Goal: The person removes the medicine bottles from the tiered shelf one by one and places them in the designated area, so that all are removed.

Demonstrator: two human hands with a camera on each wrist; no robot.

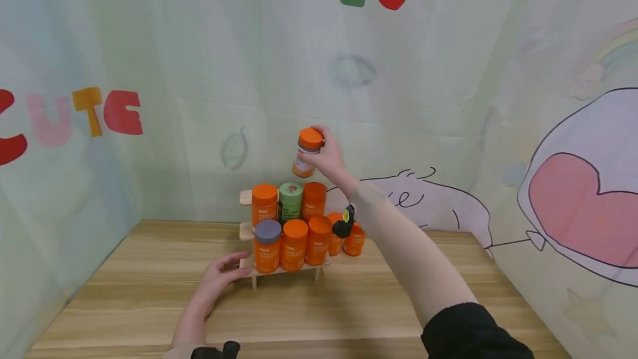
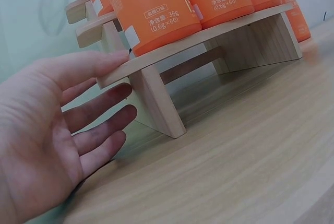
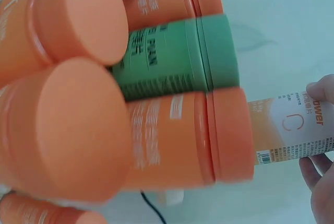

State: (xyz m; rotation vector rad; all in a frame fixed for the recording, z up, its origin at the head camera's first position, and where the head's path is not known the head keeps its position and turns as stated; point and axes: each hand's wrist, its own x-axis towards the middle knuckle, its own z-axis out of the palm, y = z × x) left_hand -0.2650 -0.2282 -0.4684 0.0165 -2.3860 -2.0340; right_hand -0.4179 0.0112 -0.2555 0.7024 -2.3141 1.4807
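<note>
My right hand [image 1: 329,157] grips an orange-lidded supplement bottle [image 1: 305,160] with a pale label, raised above and behind the bottles on a wooden tiered rack [image 1: 246,231]. In the right wrist view, fingers and thumb clasp that bottle [image 3: 292,125] beyond a green bottle [image 3: 172,57]. My left hand [image 1: 219,278] is at the rack's left end. Its thumb lies on the front shelf's corner [image 2: 117,72], with the other fingers bent behind and below it. The front row holds a grey-lidded orange bottle [image 1: 267,245] and two orange-lidded ones; behind them, the green bottle stands between two orange ones.
Two smaller-looking orange bottles [image 1: 354,240] stand on the wood-grain table [image 1: 149,292] right of the rack, partly behind my right wrist. A printed curtain [image 1: 199,71] hangs behind and on both sides of the table.
</note>
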